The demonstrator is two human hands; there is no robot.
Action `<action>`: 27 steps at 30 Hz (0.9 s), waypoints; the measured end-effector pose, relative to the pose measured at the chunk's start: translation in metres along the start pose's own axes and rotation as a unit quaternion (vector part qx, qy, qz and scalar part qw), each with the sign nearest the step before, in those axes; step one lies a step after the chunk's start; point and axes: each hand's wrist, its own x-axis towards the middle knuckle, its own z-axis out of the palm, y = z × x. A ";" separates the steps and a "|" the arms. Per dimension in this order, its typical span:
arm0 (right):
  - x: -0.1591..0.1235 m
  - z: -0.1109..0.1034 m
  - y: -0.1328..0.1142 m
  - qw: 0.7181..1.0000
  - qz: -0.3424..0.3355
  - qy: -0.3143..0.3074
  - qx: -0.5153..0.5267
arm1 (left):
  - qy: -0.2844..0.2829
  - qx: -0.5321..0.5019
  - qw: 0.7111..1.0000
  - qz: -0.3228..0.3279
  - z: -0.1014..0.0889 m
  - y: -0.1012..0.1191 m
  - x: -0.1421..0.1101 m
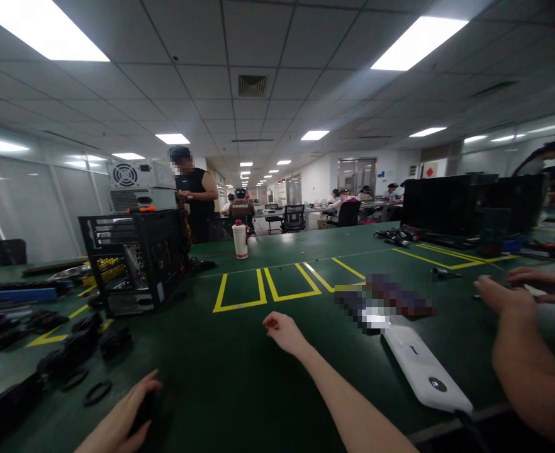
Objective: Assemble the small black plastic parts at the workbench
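My left hand [133, 409] is low on the left, over the green table. Its thumb and fingers are around a small black object [146, 406], whose kind is too dark to tell. Beside that hand lie a black ring-shaped coil [97, 392] and several bundled black cables [72, 346]. My right hand [287, 333] is above the middle of the table, just in front of the yellow tape outlines [240, 308]. Its fingers are curled together, and anything between them is hidden. To its right lies a white power bank [423, 368] with a cable at its near end.
An open black computer case [138, 264] stands at the left with power supplies [140, 179] on top. A white cup [240, 240] is behind the tape. Another person's hands [513, 289] and monitors [447, 211] are at the right. A person [195, 195] stands beyond the case.
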 end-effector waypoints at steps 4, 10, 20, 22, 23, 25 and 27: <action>-0.006 0.007 -0.003 0.999 -0.024 -0.039 -0.003 | -0.048 -0.002 0.998 0.045 0.040 0.045 0.055; 0.002 0.019 0.001 0.994 -0.094 -0.040 0.039 | -0.020 0.034 0.997 0.071 0.106 0.121 0.119; 0.017 0.023 0.007 0.982 -0.056 -0.039 0.176 | 0.072 -0.159 0.982 0.073 0.143 0.116 0.133; 0.016 0.021 0.003 0.976 -0.039 -0.046 0.211 | 0.046 -0.209 0.974 0.080 0.137 0.113 0.133; 0.015 0.020 0.001 0.973 -0.033 -0.052 0.224 | 0.025 -0.233 0.969 0.080 0.134 0.112 0.133; 0.013 0.018 -0.001 0.969 -0.029 -0.065 0.238 | -0.024 -0.281 0.956 0.076 0.126 0.110 0.132; 0.013 0.017 -0.001 0.966 -0.033 -0.075 0.247 | -0.069 -0.327 0.939 0.075 0.119 0.109 0.130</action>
